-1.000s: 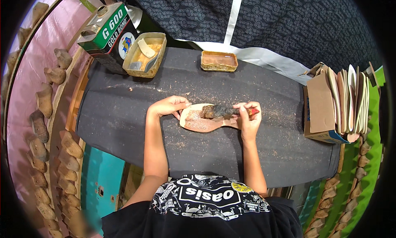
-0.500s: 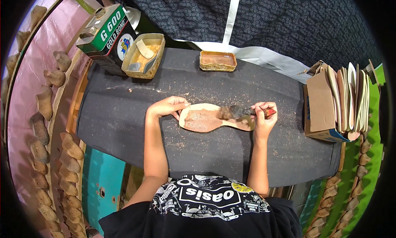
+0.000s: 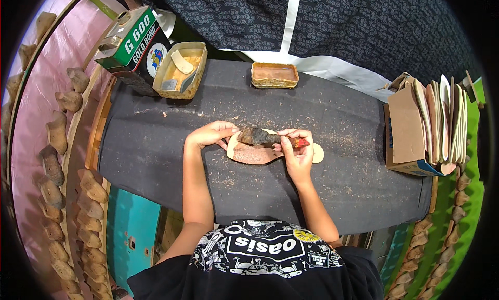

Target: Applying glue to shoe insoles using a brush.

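Head view. My left hand (image 3: 212, 135): fingers pinching the left end of a flat tan sole-shaped piece (image 3: 253, 155). My right hand (image 3: 297, 149): fingertips pinching a dark-bristled brush with red-ended handle (image 3: 254, 136), bristles over the piece's far left edge. Piece: mid-table on dark grey cloth (image 3: 156, 154), well inside its edges. Rightward: shaving-strewn stretch, then brown cardboard box (image 3: 406, 128).

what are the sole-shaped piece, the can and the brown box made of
Sole-shaped piece: perhaps leather or fibreboard, flat, pale tan, with a dull brown patch. Can: probably painted metal, glossy with crisp edges. Brown box: likely cardboard, judging by its thin, matt side.
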Motion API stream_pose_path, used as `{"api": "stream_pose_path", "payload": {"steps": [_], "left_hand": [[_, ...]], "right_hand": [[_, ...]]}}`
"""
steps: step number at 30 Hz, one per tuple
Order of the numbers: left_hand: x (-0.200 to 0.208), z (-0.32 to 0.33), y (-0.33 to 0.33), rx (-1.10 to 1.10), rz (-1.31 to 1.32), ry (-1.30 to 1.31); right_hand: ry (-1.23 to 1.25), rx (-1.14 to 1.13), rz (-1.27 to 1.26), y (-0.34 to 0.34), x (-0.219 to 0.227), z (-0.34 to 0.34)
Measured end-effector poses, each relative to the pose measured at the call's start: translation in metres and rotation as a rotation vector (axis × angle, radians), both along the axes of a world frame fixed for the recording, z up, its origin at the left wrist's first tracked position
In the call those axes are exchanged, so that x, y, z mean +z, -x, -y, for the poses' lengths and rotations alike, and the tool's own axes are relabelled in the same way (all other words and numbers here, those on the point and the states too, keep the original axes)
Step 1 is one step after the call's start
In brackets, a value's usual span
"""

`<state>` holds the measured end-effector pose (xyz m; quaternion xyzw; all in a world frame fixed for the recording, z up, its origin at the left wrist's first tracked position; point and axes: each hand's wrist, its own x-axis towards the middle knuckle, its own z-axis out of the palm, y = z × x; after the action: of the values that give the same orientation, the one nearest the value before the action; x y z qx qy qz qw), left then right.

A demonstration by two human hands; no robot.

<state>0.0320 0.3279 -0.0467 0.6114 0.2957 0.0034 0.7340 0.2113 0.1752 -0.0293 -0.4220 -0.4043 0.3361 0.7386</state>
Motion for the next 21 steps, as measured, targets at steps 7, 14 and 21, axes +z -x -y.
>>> {"api": "stream_pose_path", "payload": {"steps": [7, 14, 21], "left_hand": [[-0.001, 0.001, 0.001, -0.009, -0.008, -0.043], [-0.001, 0.000, -0.001, -0.016, -0.004, -0.024], [-0.002, 0.002, -0.001, -0.026, -0.010, -0.079]], "right_hand": [[0.006, -0.183, 0.049, -0.032, 0.003, 0.002], [-0.004, -0.108, -0.047, -0.015, 0.007, 0.003], [0.038, -0.031, -0.094, -0.004, 0.000, -0.003]]}}
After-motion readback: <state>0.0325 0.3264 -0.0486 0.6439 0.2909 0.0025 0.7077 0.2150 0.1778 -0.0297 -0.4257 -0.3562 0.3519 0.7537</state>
